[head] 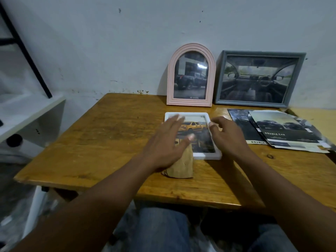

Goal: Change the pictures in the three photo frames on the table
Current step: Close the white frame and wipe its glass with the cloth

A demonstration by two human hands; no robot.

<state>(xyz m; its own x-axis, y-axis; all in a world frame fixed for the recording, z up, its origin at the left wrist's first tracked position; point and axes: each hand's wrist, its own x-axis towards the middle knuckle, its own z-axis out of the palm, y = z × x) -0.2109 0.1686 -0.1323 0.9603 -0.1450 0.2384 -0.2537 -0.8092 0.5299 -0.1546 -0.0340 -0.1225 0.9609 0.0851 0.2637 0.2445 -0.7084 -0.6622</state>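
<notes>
A white photo frame [215,155] lies flat on the wooden table [109,135], showing a picture of a yellow pickup. My left hand [168,140] is spread over its left half with straight fingers. My right hand [227,135] is at the frame's right edge, fingers loosely curled, its fingertips touching the rim. A tan cardboard piece [181,167] sticks out from under my left hand at the frame's near edge. A pink arched frame [190,75] with a dark pickup picture and a grey rectangular frame [258,79] with a car-interior picture stand against the wall.
Several loose car brochure pages [283,131] lie overlapping at the table's right side. A white shelf unit [27,113] with black bars above it stands to the left. My knees are under the table's near edge.
</notes>
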